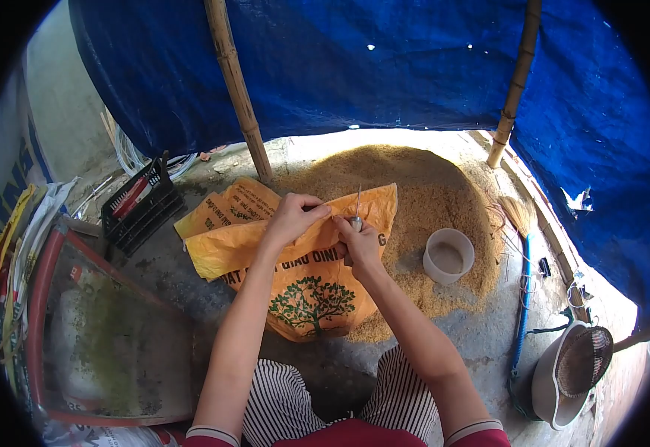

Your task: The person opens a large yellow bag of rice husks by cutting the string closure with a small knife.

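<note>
An orange woven sack (306,298), printed with dark lettering and a green tree, stands in front of me with its top edge folded over. My left hand (295,218) pinches that top edge near the middle, fingers closed on the fabric. Just to the right, my right hand (360,242) is wrapped round an awl (356,222), its thin metal spike pointing up past the sack's rim. A thin thread seems to hang down the sack's front below the hands. The sack's contents are hidden.
Behind the sack spreads a heap of golden grain (429,179), with a white tub (448,255) on it. A black crate (142,205) and a red-framed panel (109,328) stand left. On the right are a blue-handled broom (526,298) and white bucket (552,380). Bamboo poles (239,89) front a blue tarp (377,67).
</note>
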Available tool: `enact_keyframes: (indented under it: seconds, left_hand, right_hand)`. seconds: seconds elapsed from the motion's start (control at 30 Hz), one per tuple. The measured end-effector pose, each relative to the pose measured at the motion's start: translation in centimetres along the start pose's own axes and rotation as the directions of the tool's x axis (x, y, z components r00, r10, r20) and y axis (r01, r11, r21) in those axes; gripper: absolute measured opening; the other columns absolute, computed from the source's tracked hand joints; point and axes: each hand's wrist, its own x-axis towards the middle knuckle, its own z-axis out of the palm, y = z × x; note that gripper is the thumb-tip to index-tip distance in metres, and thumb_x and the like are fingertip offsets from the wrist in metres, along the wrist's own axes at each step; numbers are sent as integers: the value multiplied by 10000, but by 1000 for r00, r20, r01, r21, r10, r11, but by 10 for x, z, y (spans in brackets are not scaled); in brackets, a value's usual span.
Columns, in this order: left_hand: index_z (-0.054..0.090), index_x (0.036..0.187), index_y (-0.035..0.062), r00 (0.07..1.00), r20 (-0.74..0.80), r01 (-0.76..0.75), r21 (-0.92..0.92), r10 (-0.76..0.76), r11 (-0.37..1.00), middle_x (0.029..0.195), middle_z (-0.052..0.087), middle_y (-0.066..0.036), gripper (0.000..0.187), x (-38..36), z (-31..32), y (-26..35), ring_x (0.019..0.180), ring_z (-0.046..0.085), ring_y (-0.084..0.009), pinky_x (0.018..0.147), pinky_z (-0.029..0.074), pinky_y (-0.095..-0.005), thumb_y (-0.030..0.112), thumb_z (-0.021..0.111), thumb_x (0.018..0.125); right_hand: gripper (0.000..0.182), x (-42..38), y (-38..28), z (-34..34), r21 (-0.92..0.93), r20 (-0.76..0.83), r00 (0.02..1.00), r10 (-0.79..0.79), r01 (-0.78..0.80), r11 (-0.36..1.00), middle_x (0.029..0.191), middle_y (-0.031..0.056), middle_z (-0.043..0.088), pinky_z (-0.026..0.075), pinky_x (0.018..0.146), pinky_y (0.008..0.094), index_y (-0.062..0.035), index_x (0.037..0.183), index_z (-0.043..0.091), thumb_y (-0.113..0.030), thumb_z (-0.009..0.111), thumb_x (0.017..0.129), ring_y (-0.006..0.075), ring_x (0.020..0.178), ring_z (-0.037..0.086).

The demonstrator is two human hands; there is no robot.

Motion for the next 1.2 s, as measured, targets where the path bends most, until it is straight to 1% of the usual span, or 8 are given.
enact_keyframes:
  seconds: [0.17,0.4,0.47,0.57,1.0,1.1,1.17,1.2]
  left_hand:
    - [678,884,-18,965,-161,-195,89,208,977,783,629,-117,277,10,8,-15,713,584,-206,650,447,-323,241,672,785]
    - [637,823,14,957,-207,-223,-81,203,971,904,596,-95,125,11,13,-17,770,586,-211,690,470,-333,124,666,771]
    - [608,811,49,831,-236,-481,149,504,864,1084,531,-104,98,7,13,-13,953,550,-243,792,469,-349,51,656,726]
    - [617,850,80,797,-142,-509,364,587,780,1193,486,-97,175,-7,11,-2,1127,478,-266,936,402,-353,17,636,688]
    - [654,791,37,682,-113,-544,581,722,605,1022,568,-84,113,-14,22,6,1058,492,-261,908,372,-402,61,671,682]
    - [666,790,33,697,-172,-538,517,697,666,946,602,-61,83,-14,20,8,968,547,-241,866,410,-380,45,668,708]
    - [666,804,21,749,-264,-497,380,607,780,938,605,-75,86,-13,19,6,930,562,-247,824,435,-360,50,671,723]
    - [666,804,21,749,-264,-498,380,608,779,938,605,-75,86,-12,18,4,930,562,-247,824,435,-360,50,671,723]
  right_hand:
    - [153,4,4,-7,213,177,984,7,-45,976,549,-43,382,298,363,254,-67,819,544,-197,622,844,80,405,378]
    - [137,6,4,-12,197,179,984,14,-50,979,574,-35,388,332,410,256,-68,815,515,-176,590,852,87,437,388]
    - [130,6,2,-12,212,179,984,27,-65,975,577,-29,396,337,412,259,-70,805,508,-167,582,851,90,442,399]
    - [132,3,-3,-10,190,163,986,24,-55,980,574,-33,399,342,412,262,-80,792,503,-173,573,854,91,439,403]
    - [180,11,1,-17,244,217,976,-16,-38,969,573,-39,420,357,417,257,-82,753,516,-210,564,869,84,442,421]
    - [181,13,7,-20,50,89,992,-88,84,995,589,15,499,414,460,300,-39,809,550,-211,591,850,137,469,488]
    - [229,16,15,-21,-516,-9,805,-594,505,692,659,106,591,468,544,353,-1,875,571,-214,631,817,233,543,575]
    - [229,15,15,-20,-516,-9,804,-594,505,692,659,106,591,468,544,353,-1,875,571,-214,631,817,233,543,575]
